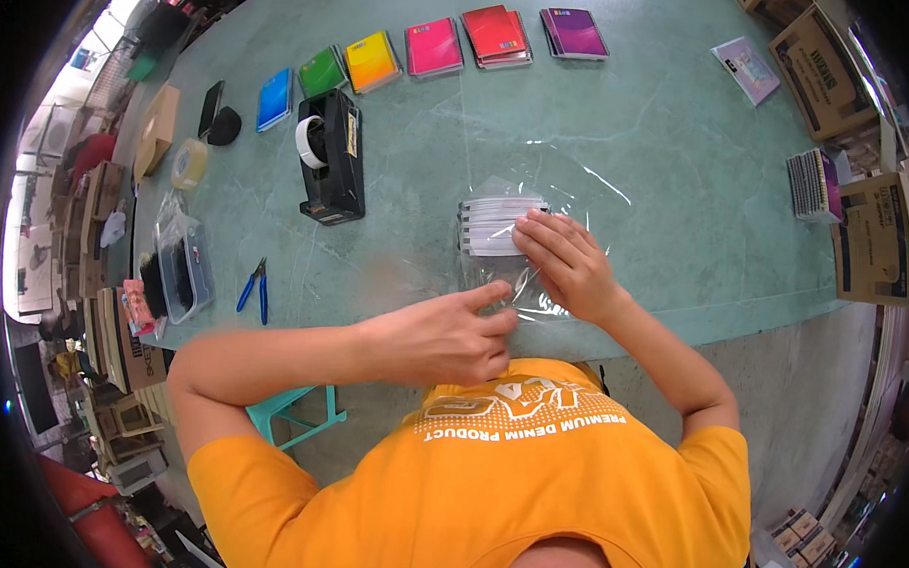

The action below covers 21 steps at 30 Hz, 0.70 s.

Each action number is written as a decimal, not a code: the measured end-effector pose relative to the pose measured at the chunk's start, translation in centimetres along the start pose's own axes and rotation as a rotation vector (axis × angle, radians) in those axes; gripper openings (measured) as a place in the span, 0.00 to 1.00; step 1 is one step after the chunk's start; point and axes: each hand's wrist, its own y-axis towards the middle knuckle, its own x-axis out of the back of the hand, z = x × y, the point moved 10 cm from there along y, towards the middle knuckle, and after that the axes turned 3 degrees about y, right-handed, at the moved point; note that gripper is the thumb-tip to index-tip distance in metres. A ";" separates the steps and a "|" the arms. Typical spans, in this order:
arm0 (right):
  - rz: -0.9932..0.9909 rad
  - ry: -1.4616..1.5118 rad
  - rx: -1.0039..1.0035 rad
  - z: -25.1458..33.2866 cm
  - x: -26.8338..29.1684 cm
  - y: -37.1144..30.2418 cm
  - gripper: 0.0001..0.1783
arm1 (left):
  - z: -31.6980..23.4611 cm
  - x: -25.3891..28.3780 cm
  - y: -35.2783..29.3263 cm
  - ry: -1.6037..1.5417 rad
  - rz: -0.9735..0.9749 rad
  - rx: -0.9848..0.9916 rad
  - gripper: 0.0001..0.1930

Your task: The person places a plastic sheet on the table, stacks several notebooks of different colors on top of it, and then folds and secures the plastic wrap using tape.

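Observation:
A small stack of spiral notebooks (493, 228) lies inside a clear plastic bag (494, 273) near the table's front edge. White page edges face up, with dark bindings at the left end. My right hand (569, 260) rests on the stack's right end and the plastic, fingers stretched out and close together. Over the near end of the bag is my left hand (441, 335), its index and middle fingers apart and the others bent. It touches or hovers just above the loose film; which one I cannot tell.
Along the far side lie blue (275, 99), green (323, 72), yellow (372, 62), pink (433, 47), red (497, 34) and purple (574, 32) notebooks. A black tape dispenser (335, 163), blue pliers (254, 289) and a plastic bin (187, 268) stand left. More notebooks (814, 186) and cartons (873, 239) sit right.

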 end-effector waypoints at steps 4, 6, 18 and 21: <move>0.001 0.000 0.002 0.3 -0.1 -0.3 0.22 | 6.5 3.1 -3.3 0.052 -0.485 0.343 0.08; 0.002 0.014 -0.009 0.3 -0.2 -0.4 0.22 | 10.2 2.3 -3.3 0.021 -0.483 0.403 0.05; -0.077 0.004 -0.047 0.6 -0.6 -0.5 0.21 | 11.6 1.5 0.9 0.083 -0.308 0.366 0.01; -0.078 -0.060 -0.073 0.7 -0.3 -0.8 0.20 | 12.6 3.1 -0.7 0.088 -0.290 0.445 0.04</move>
